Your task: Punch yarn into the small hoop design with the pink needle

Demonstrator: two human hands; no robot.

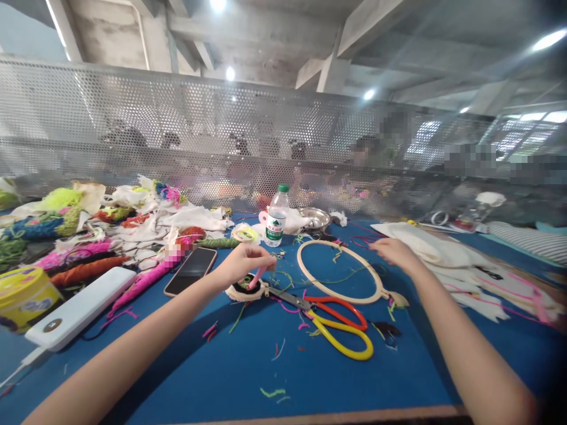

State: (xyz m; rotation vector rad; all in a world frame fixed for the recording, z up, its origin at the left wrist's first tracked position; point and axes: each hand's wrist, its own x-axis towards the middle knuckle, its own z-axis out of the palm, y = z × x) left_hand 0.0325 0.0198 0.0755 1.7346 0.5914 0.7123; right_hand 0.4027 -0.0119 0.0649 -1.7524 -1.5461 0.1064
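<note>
My left hand (pixel 250 260) is closed around a slim pink stick-like tool (pixel 258 280), whose lower end points down into a small round hoop (pixel 257 293) with dark and green work in it. My right hand (pixel 394 254) hovers to the right of a large wooden embroidery hoop (pixel 328 242), its fingers pressed together. Anything pinched there is too fine to make out, though a thin green thread runs across the large hoop toward it. Between the hands lie scissors (pixel 341 330) with one red and one yellow handle, their blades toward the small hoop.
Left of me are a phone (pixel 191 271), a white power bank (pixel 82 307), a yellow tub (pixel 26 298) and heaped coloured yarn (pixel 80 254). A water bottle (pixel 277 218) and metal bowl (pixel 315 219) stand behind. White cloth (pixel 434 245) lies right. A perforated metal screen (pixel 199 141) borders the table.
</note>
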